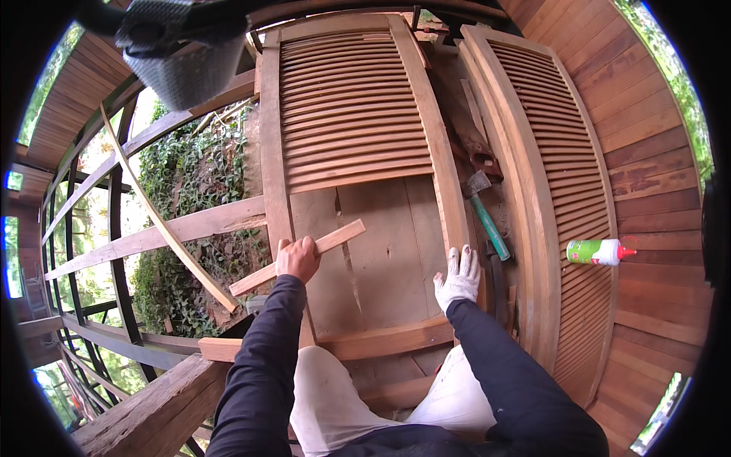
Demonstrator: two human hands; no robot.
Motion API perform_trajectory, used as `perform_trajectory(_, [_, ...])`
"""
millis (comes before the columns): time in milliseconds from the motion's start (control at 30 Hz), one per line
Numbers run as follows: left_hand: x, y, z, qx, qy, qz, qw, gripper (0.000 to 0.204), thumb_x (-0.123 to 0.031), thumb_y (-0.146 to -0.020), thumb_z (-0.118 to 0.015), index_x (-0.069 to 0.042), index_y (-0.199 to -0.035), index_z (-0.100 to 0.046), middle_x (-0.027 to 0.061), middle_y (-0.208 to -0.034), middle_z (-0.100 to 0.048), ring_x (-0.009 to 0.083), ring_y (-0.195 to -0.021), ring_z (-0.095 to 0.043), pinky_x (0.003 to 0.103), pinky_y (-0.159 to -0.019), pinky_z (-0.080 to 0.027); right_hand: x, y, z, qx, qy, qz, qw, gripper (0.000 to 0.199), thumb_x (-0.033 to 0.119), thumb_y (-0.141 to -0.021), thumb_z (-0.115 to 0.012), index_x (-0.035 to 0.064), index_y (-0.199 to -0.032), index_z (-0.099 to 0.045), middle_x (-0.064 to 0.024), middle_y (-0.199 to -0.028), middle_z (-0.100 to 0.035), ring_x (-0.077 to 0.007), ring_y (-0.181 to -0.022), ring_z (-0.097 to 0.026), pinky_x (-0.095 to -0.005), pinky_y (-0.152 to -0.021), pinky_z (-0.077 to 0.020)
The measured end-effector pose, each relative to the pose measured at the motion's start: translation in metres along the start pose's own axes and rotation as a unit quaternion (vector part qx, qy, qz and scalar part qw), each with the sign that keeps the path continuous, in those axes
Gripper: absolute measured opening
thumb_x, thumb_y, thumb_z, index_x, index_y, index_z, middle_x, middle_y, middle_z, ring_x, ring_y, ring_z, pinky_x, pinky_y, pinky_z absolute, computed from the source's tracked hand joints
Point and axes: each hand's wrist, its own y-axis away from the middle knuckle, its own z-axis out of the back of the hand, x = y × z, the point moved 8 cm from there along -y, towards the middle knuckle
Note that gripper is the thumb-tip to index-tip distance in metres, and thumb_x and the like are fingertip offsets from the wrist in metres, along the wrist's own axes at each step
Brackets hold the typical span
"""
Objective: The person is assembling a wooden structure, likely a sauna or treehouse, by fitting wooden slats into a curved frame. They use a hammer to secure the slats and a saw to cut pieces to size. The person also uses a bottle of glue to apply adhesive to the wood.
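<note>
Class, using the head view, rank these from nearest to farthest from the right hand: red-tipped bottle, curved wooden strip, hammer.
1. Hammer: just ahead and right of the right hand.
2. Red-tipped bottle: farther to the right.
3. Curved wooden strip: far left.

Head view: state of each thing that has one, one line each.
Left hand: bare, closed on the slat
Wooden slat: held at a slant, unfitted
Right hand: gloved, open, resting on the near frame's right side
Near louvred frame: slatted in its upper part, open below
Second louvred panel: slatted
Squeeze bottle: on its side; nozzle open or sealed, can't tell
Hammer: lying down, unheld
</note>
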Motion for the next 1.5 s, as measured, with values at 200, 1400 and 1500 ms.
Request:
perform_trajectory(200, [0.004,0.008,0.005,-0.032,0.000,-0.038,0.999,0.011,-0.017,-0.083,-0.066,-0.013,-0.081,-0.056,0.0056,-0.069,-0.062,0.0264,-0.064,-0.066,0.043,-0.094,-0.046,0.016,-0.004,0.007,-0.015,0.008,0.008,1.000,0.080,0.041,-0.087,-0.061,0.0067,-0.156,-0.038,-0.0245,-0.164,-0.024,-0.0475,-0.150,-0.025,-0.0600,-0.121,-0.0242])
perform_trajectory(1400, [-0.009,0.000,0.001,0.012,-0.037,-0.013,0.999,0.019,-0.024,-0.083,-0.064,-0.009,-0.093,-0.067,0.0053,-0.102,-0.060,0.0224,-0.116,-0.056,0.048,-0.121,-0.031,-0.179,-0.355,0.005,-0.047,-0.368,-0.105,0.923,0.027,0.023,-0.089,-0.058,-0.0031,-0.097,-0.063,-0.0056,-0.080,-0.059,-0.0185,-0.074,-0.053,-0.0386,-0.069,-0.0437])
perform_trajectory(1500, [-0.010,0.001,-0.006,0.001,-0.030,-0.017,0.999,0.017,-0.025,-0.083,-0.064,-0.009,-0.091,-0.067,0.0061,-0.101,-0.061,0.0235,-0.116,-0.056,0.048,-0.121,-0.031,-0.187,-0.320,0.034,-0.030,-0.445,-0.127,0.886,0.034,0.021,-0.090,-0.060,-0.0066,-0.109,-0.063,-0.0043,-0.087,-0.059,-0.0153,-0.080,-0.052,-0.0332,-0.073,-0.0434])
